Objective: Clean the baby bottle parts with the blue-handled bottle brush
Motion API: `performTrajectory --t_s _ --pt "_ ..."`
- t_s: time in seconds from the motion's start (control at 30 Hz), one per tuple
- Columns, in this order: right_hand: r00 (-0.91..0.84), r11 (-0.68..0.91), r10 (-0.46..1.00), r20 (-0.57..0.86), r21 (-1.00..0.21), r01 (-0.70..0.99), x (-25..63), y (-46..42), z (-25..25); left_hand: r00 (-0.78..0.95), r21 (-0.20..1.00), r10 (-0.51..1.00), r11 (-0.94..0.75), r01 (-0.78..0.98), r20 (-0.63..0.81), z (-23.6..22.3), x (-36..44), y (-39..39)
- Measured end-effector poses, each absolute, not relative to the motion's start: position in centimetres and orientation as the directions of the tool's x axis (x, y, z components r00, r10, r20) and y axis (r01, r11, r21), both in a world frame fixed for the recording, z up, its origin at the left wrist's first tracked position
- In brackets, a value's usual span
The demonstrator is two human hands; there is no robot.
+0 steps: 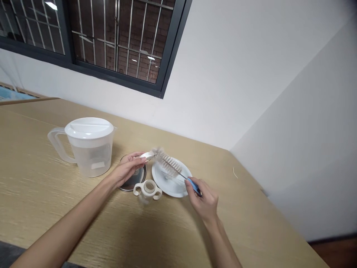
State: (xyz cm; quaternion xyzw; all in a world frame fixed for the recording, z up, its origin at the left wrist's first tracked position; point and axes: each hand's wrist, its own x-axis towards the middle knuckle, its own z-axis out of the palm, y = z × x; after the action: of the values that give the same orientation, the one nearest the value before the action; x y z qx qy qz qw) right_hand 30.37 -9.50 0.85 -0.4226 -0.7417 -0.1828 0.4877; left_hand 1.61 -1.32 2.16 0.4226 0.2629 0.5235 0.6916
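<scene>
My right hand is closed around the blue handle of a bottle brush, whose clear bristles point up and to the left. A small white plastic piece, perhaps a bottle cap, is pinched in the fingers of my left hand. The brush's tip meets the end of this piece; whether it goes inside I cannot tell. Below the hands a baby bottle with two cream handles stands uncapped. Under the brush lies a white plate. My left hand is above a round metal dish, partly covering it.
A translucent lidded pitcher stands on the left of the wooden table, its handle facing left. To the right lies a short pale string. Behind the table rise a white wall and a dark-framed barred window.
</scene>
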Motion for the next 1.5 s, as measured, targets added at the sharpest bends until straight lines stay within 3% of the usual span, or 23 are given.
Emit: performTrajectory --t_s 0.4,0.57,0.93,1.5 --pt "-0.148 0.564 0.438 0.887 -0.142 0.813 30.4 -9.7 1.1 0.37 0.861 0.926 0.124 -0.493 0.078 2.2 1.6 -1.5" --pt "-0.214 0.592 0.458 0.863 -0.117 0.797 30.3 -9.7 1.1 0.339 0.898 0.934 0.054 -0.436 0.109 2.3 1.6 -1.4" --pt "-0.181 0.576 0.46 0.869 -0.137 0.806 30.5 -9.6 1.1 0.242 0.938 0.949 -0.116 -0.326 0.201 1.6 1.3 -0.7" --pt "-0.198 0.589 0.468 0.861 -0.137 0.796 30.3 -9.5 0.8 0.256 0.957 0.95 -0.107 -0.27 0.178 2.0 0.9 -0.6"
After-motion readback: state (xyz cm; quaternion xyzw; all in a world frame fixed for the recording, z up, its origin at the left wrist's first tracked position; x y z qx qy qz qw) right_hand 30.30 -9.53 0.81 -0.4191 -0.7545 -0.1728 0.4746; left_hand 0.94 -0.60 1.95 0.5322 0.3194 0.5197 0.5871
